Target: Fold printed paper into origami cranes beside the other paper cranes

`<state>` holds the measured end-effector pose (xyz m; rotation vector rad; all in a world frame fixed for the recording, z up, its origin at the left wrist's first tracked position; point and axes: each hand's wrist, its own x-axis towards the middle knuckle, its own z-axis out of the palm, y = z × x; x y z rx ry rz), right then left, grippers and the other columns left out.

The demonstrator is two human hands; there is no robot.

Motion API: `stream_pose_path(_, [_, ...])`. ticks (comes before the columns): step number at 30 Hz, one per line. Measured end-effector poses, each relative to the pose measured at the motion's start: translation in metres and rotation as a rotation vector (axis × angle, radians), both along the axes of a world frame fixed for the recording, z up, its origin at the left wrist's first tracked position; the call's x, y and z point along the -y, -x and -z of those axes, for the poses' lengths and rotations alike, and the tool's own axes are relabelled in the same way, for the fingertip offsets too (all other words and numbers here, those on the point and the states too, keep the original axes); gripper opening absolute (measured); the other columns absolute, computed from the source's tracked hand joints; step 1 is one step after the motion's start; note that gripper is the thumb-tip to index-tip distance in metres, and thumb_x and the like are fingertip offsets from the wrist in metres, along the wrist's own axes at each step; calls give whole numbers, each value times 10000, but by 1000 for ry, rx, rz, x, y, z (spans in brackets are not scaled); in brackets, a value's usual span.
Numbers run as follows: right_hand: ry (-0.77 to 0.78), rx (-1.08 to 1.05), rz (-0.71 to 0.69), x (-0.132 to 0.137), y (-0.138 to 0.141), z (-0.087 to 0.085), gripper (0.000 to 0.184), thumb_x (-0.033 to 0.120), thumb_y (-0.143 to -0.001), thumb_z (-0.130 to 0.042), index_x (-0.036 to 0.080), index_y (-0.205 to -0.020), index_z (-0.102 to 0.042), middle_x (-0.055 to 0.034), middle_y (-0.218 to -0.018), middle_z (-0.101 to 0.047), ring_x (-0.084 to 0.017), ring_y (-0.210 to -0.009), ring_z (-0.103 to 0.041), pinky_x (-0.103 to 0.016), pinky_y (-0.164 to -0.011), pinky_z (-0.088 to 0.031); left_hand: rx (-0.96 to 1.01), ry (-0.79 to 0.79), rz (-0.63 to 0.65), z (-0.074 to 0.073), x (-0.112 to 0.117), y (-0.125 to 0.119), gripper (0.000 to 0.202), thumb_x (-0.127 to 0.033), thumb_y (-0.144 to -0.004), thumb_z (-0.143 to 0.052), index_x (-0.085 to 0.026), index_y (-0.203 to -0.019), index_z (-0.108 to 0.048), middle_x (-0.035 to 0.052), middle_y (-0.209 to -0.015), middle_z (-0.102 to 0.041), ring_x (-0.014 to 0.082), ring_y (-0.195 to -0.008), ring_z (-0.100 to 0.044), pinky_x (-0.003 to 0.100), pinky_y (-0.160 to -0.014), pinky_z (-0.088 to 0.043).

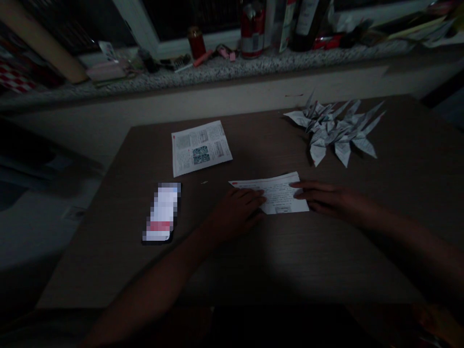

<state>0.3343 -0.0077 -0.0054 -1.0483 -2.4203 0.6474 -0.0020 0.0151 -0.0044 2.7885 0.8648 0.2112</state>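
paper: we have a folded printed paper sheet [270,194] lying flat in the middle of the desk [232,270], thin and white, with a red mark at its left corner.
axis: its long axis runs across us, left to right, tilted slightly.
grips: our left grip [239,210] rests on the paper's left end, our right grip [326,198] has its fingertips [295,189] on the right end; both lie flat and well apart, clamped on nothing.
desk: wood-grain laminate with straight edges; the near edge lies well below our hands.
around: a second printed sheet [201,147] lies beyond the left grip, a phone [161,212] with a pixelated screen to its left, and a pile of folded paper cranes [335,133] sits toward the far right corner.
ledge: behind the desk, a granite ledge [217,67] holds a red can [252,36] and dark bottles [308,24].
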Motion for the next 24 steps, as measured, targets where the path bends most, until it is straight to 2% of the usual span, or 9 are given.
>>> stream_pose_path(5, [-63, -11, 0, -3, 4, -4, 245, 275, -1019, -577, 280, -1206, -735, -86, -1403, -681, -277, -1297, -644, -462, -1079, -548, 19, -3, 16, 1, 0, 0, 397, -404, -1077, -507, -190, -1393, -616, 100, -1524, -577, 271, -1392, -532, 475, -1154, -397])
stream_pose_path(10, [-144, -19, 110, -9, 17, -11, 151, 374, -986, -631, 298, -1027, -755, -73, -1250, -747, -320, -1213, -658, -546, -1062, -504, 24, 17, 37, 0, 0, 0, 351, -392, -1069, -527, -217, -1347, -652, 89, -1529, -574, 285, -1389, -539, 496, -1151, -406])
stream_pose_path(15, [-88, 15, 166, -19, 35, -11, 221, 388, -1022, -545, 250, -983, -713, -82, -982, -760, -282, -969, -709, -471, -909, -518, 17, 10, 43, -2, 0, 0, 370, -398, -1067, -532, -234, -1382, -634, 88, -1545, -555, 297, -1399, -527, 502, -1156, -411])
stream_pose_path(18, [-81, -7, 243, -26, 48, -7, 227, 379, -1013, -544, 223, -944, -694, -84, -901, -727, -259, -857, -693, -403, -803, -517, 5, 12, 46, -3, 2, -1, 373, -393, -1069, -526, -229, -1385, -637, 100, -1540, -556, 303, -1390, -534, 510, -1151, -417])
stream_pose_path(21, [-62, 22, 266, -35, 62, -3, 216, 357, -1007, -534, 212, -940, -680, -80, -891, -712, -245, -807, -673, -373, -748, -492, 14, 10, 55, -5, 2, -1, 366, -383, -1068, -529, -222, -1377, -642, 103, -1523, -568, 303, -1385, -536, 505, -1142, -429])
stream_pose_path(24, [-66, 46, 284, -43, 72, 4, 175, 331, -989, -542, 204, -962, -659, -91, -944, -714, -262, -875, -676, -381, -793, -476, 10, 18, 65, -5, 1, -1, 348, -376, -1062, -545, -235, -1361, -654, 93, -1531, -563, 302, -1391, -533, 501, -1134, -440])
